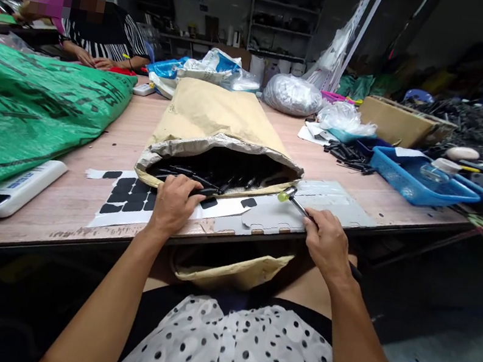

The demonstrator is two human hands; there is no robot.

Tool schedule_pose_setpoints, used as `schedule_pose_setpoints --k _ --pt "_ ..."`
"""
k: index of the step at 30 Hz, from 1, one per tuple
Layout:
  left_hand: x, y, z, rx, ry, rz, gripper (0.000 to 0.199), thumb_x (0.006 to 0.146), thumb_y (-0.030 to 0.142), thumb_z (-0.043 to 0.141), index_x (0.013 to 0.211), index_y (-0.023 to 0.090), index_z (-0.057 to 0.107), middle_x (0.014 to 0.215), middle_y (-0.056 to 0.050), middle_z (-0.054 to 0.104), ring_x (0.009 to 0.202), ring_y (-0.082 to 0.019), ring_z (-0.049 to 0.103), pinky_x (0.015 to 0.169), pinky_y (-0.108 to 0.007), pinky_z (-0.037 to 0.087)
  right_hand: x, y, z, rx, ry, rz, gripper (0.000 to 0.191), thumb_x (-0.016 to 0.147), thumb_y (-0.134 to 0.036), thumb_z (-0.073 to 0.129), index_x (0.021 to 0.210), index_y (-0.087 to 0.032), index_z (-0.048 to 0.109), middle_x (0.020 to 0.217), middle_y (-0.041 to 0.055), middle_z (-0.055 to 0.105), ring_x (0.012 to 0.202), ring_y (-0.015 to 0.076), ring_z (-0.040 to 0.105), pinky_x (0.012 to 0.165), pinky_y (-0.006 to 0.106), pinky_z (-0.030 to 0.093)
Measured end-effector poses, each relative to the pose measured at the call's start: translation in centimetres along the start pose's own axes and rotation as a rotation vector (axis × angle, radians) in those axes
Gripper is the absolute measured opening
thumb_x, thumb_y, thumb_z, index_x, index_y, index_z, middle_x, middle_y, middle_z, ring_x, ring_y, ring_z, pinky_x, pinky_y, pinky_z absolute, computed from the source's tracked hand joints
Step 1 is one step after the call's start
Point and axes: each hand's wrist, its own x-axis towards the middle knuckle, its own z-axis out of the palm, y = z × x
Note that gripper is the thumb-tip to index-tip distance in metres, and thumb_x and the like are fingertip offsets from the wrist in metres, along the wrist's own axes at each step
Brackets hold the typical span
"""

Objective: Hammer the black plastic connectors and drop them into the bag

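A large tan paper sack (220, 112) lies on the table with its mouth towards me, and black slender parts (187, 172) show inside it. At the sack's lower lip, my left hand (176, 201) has its fingers closed on a black part. My right hand (327, 238) grips a small hammer (297, 204) with a metal shaft and a yellow-green head, held over a grey board (263, 215). Beneath my left hand is a white sheet with black rounded squares (131, 195). A second tan sack (230, 272) hangs open below the table edge.
A green sack (41, 104) and a white device (17, 190) are at the left. Blue basket (422, 177), cardboard box (395, 120) and a pile of black parts (350, 156) are at the right. Another person (103, 34) sits across at the far left.
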Motion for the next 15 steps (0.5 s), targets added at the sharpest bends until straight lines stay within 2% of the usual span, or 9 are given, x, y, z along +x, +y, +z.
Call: schedule_pose_setpoints --k 2,4,6,9,12,15 --pt "-0.5 1.2 -0.6 -0.03 0.067 0.003 0.019 0.095 0.034 0.062 0.104 0.022 0.073 0.1 -0.007 0.069 0.102 -0.03 0.056 0.096 -0.046 0.042 -0.6 -0.6 -0.1 0.132 -0.005 0.03 0.034 0.096 -0.029 0.048 0.122 -0.022 0.07 0.11 0.0093 0.072 0.105 0.0261 0.064 0.096 0.04 0.049" --pt "-1.1 2.9 -1.1 -0.083 0.061 0.044 0.021 0.096 0.035 0.06 0.107 0.023 0.073 0.102 -0.007 0.069 0.1 -0.029 0.056 0.096 -0.045 0.042 -1.0 -1.3 -0.1 0.246 -0.015 0.059 0.035 0.097 -0.03 0.048 0.122 -0.021 0.071 0.117 0.01 0.072 0.11 0.0253 0.065 0.1 0.039 0.049" --pt "-1.6 4.8 -0.9 -0.146 -0.046 0.129 0.02 0.097 0.034 0.06 0.108 0.023 0.073 0.104 -0.006 0.069 0.098 -0.026 0.057 0.093 -0.042 0.043 -1.2 -2.1 0.1 0.332 -0.035 0.092 0.036 0.097 -0.032 0.049 0.122 -0.02 0.071 0.115 0.0102 0.073 0.107 0.0249 0.066 0.099 0.04 0.051" --pt "-2.1 6.7 0.2 -0.214 -0.168 0.204 0.019 0.097 0.032 0.06 0.107 0.022 0.073 0.101 -0.007 0.067 0.096 -0.025 0.057 0.088 -0.038 0.045 -1.7 -3.4 0.5 0.429 -0.088 0.13 0.039 0.096 -0.036 0.05 0.127 -0.019 0.069 0.102 0.0089 0.074 0.088 0.0216 0.068 0.089 0.039 0.055" --pt "-2.2 6.9 1.4 -0.279 -0.134 0.173 0.021 0.094 0.033 0.066 0.11 0.02 0.071 0.098 -0.006 0.066 0.096 -0.024 0.057 0.087 -0.036 0.045 -2.5 -4.6 0.7 0.521 -0.13 0.129 0.044 0.097 -0.036 0.051 0.135 -0.019 0.064 0.093 0.0053 0.07 0.07 0.0157 0.062 0.078 0.035 0.056" --pt "-2.0 6.3 1.6 -0.366 -0.145 0.14 0.02 0.088 0.034 0.072 0.103 0.02 0.072 0.092 -0.004 0.066 0.091 -0.022 0.058 0.082 -0.034 0.044 -3.3 -5.9 0.6 0.598 -0.149 0.108 0.046 0.099 -0.034 0.051 0.142 -0.023 0.059 0.089 0.0021 0.067 0.065 0.0126 0.058 0.071 0.031 0.055"
